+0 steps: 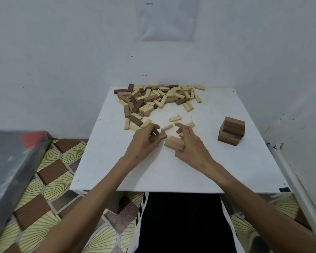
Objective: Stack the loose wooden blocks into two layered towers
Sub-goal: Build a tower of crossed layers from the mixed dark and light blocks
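A heap of loose light and dark wooden blocks [153, 99] covers the far left of the white table [171, 170]. One brown tower [231, 130] of several layers stands at the right. At the table's middle my left hand [144, 141] grips a mid-brown block [161, 136]. My right hand [188, 143] holds a few light blocks [173, 142] side by side against the table, index finger stretched out above them. Single light blocks [175, 118] lie just beyond my fingers.
A white wall stands close behind the table, with a paper sheet [169, 17] stuck on it. A dark flat box [11, 161] sits to the left on a patterned floor mat [49, 189]. A white pipe [295, 189] runs along the table's right.
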Demonstrator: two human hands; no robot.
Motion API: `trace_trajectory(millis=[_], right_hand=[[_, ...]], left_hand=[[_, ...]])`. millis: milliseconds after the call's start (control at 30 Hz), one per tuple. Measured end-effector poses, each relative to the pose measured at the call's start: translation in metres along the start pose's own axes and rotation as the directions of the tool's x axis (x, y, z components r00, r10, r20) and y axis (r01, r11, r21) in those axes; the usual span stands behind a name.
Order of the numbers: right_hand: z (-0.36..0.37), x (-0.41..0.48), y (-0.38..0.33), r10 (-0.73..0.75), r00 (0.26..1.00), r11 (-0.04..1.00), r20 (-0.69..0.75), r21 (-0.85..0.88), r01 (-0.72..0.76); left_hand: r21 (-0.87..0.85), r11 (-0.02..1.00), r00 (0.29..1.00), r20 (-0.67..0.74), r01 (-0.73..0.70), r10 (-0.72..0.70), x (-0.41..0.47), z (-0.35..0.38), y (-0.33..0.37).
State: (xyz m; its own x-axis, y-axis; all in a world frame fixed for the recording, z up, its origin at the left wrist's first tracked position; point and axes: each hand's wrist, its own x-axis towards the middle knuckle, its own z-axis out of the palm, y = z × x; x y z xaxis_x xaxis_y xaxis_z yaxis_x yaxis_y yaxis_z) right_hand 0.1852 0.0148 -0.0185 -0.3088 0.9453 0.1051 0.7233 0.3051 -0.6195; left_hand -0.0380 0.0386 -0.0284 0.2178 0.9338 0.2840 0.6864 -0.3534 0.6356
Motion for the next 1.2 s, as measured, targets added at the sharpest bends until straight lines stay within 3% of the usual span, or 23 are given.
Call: trace_trajectory(millis=[133,267,400,500,700,867,1200], right_hand=[[0.011,-0.017,0.005,-0.038,0.996,0.998,0.082,0.049,0.034],[0.008,-0.022,0.012,0.017,0.997,0.998,0.077,0.051,-0.021],[0.003,-0.02,0.014,0.025,0.992,0.996,0.125,0.084,-0.036],[0.0,-0.014,0.014,-0.013,0.985,0.995,0.17,0.104,-0.005],[0.002,-0.011,0.025,0.109,0.987,0.986,-0.12,0.139,-0.092],[-0.006,-0.019,0.037,0.037,0.994,0.991,0.101,0.128,-0.05],[0.008,-0.001,0.032,0.036,0.997,0.984,0.067,0.173,-0.048]], left_hand=[[0.026,0.999,0.999,0.026,0.02,-0.021,-0.017,0.01,-0.003],[0.056,0.998,0.996,0.087,0.021,-0.026,-0.026,0.011,-0.008],[0.054,0.998,0.998,0.049,0.041,-0.044,-0.035,0.008,-0.012],[-0.013,0.999,0.988,0.15,0.032,-0.029,-0.027,0.002,-0.011],[-0.044,0.999,0.947,0.321,0.03,-0.014,-0.021,-0.011,-0.01],[0.028,1.0,0.915,0.404,-0.006,-0.006,-0.019,-0.012,-0.022],[-0.066,0.997,0.949,0.314,0.026,-0.004,0.002,0.003,-0.023]])
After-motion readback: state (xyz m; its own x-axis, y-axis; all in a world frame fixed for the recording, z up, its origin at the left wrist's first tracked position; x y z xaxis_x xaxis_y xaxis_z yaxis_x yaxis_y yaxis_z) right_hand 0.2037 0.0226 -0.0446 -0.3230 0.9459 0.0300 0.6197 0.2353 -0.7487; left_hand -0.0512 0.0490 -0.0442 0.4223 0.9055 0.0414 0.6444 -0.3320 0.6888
